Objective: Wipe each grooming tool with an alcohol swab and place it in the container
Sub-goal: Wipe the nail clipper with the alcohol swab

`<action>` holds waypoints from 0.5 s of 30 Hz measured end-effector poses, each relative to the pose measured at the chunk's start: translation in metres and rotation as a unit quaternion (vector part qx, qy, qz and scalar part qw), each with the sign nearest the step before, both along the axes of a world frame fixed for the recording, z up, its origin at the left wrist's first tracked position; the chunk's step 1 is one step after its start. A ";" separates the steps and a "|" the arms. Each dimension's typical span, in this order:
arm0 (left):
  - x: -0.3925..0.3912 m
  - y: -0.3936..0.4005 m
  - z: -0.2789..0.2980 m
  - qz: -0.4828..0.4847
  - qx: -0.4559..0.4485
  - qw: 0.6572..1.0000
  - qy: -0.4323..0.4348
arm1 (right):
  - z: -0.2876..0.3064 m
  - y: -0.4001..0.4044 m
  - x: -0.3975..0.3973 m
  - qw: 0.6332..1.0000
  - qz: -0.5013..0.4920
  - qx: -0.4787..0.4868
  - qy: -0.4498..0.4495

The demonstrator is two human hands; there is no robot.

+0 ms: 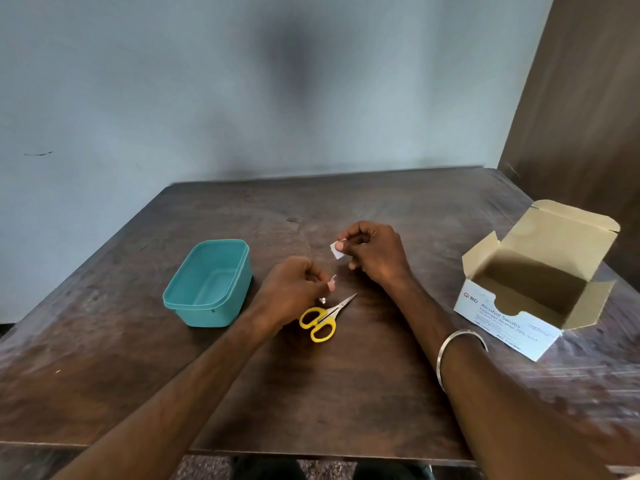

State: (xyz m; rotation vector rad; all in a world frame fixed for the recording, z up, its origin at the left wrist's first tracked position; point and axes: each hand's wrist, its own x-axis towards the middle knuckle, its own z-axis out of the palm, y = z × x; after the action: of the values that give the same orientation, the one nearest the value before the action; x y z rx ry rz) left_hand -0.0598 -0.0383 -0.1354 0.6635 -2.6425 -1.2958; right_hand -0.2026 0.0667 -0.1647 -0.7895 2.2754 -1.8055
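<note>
The step in hand appears to be opening an alcohol swab packet. The right hand (pixel 375 252) pinches a small white piece (pixel 337 250) between thumb and forefinger, the other fingers curled. The left hand (pixel 294 289) pinches a smaller pale scrap (pixel 332 284), probably the torn-off strip; beneath it something small and metallic shows, too hidden to identify. The yellow-handled scissors (pixel 322 318) lie untouched on the counter (pixel 104 375), just beside the left hand. The teal container (pixel 180 299) stands empty nearby. Next move: free the swab, then pick up a tool.
</note>
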 end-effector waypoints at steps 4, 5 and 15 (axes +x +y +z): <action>-0.006 -0.004 -0.002 0.042 0.092 0.993 0.064 | 0.003 0.001 0.002 0.999 0.012 -0.038 -0.022; -0.008 -0.006 -0.002 0.056 0.114 0.989 0.081 | 0.004 0.001 0.003 0.998 0.016 -0.046 -0.028; -0.034 -0.013 -0.004 0.117 0.351 0.916 0.158 | 0.002 0.001 0.000 0.991 0.058 -0.088 -0.083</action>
State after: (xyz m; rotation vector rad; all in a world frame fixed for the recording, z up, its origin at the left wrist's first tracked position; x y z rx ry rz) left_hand -0.0938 -0.0513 -0.1398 0.7335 -1.7472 -2.0662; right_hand -0.2029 0.0673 -0.1624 -0.7491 1.9469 -1.9573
